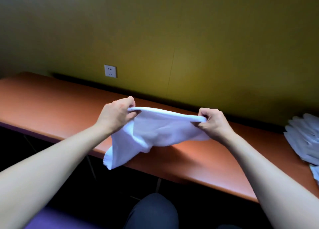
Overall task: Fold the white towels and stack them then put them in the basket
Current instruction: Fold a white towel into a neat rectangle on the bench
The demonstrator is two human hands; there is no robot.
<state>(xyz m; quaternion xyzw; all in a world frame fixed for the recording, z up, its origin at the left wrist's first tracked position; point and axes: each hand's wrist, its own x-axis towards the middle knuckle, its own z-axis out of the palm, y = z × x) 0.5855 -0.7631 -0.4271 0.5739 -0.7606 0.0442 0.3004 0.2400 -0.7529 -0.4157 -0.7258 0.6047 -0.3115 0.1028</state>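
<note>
Left hand [117,113] and right hand [209,120] each pinching a top corner of one towel [155,133], held spread above the counter's [51,107] near edge. Early stage: unfolded; pile [303,139] waiting at right edge; no basket visible. Orange counter, olive wall [189,38], socket [110,71].

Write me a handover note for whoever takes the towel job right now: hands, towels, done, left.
Left hand: pinching one end of the white towel along its upper edge.
Right hand: pinching the other end of the same edge.
The towel hangs stretched between them above the orange table, one corner drooping past the near edge; not folded yet.
Pile of white towels lies on the table at far right, blurred.
No basket in view.
Left: fold this towel, fold and stack the others, find the basket, load it.
</note>
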